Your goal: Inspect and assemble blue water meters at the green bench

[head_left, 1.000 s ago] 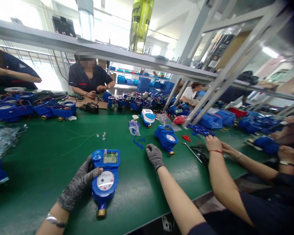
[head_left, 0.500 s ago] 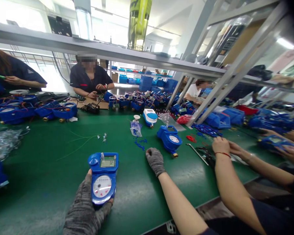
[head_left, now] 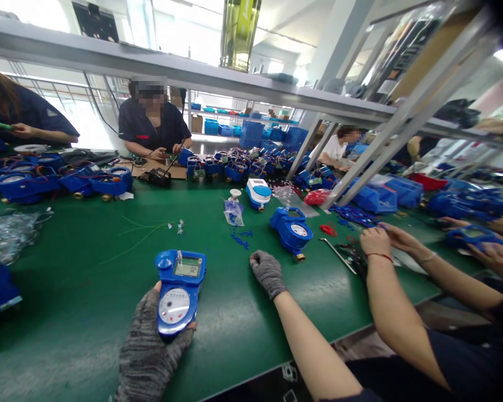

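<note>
Green surface (head_left: 84, 273) is lined with other meters (head_left: 104, 183) at its far side. Near the front edge, a blue water meter (head_left: 179, 290) is gripped by the left hand (head_left: 151, 349). The right hand (head_left: 268, 272) is rested just beside it, its grip closed into a fist.

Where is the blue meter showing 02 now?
Head view, lower centre-left: the blue meter sits in the left hand, left of the right hand.

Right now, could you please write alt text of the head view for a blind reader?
A gloved left hand holds a blue meter over a green table; the gloved right hand rests fisted nearby. Co-workers sit around it.
</note>
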Demonstrator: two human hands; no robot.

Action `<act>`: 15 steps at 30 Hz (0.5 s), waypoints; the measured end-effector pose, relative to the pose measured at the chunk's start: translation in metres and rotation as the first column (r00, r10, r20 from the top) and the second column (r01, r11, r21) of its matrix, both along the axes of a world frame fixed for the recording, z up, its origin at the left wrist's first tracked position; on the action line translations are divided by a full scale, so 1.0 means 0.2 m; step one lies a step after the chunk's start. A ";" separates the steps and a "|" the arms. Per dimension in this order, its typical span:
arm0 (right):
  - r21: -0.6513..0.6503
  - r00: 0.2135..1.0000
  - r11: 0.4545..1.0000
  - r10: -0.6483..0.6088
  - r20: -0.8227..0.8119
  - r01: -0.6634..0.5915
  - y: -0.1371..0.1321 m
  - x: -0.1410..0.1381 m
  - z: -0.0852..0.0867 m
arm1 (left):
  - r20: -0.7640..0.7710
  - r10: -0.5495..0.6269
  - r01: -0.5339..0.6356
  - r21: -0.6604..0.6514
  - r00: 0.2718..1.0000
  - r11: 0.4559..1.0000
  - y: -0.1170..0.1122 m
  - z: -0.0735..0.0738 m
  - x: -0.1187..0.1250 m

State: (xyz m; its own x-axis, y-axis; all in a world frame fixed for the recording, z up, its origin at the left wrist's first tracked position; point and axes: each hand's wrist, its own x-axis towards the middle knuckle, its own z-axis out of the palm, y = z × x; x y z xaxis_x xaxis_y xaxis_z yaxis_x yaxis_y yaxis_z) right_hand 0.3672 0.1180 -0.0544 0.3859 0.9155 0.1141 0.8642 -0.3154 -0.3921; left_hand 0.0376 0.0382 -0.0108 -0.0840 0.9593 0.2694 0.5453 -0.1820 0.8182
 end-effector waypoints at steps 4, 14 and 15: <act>0.009 1.000 1.000 -0.004 -0.030 0.004 0.00 0.00 0.03 | -0.011 -0.001 0.001 0.049 1.000 0.999 0.00 -0.02 0.00; 0.274 0.893 0.874 0.440 -0.096 -0.401 -0.07 -0.52 0.21 | -0.144 0.013 0.010 0.155 0.989 0.988 0.01 -0.06 -0.01; 0.286 0.880 0.860 0.464 -0.096 -0.423 -0.07 -0.55 0.22 | -0.146 0.014 0.008 0.150 0.989 0.989 0.01 -0.06 -0.01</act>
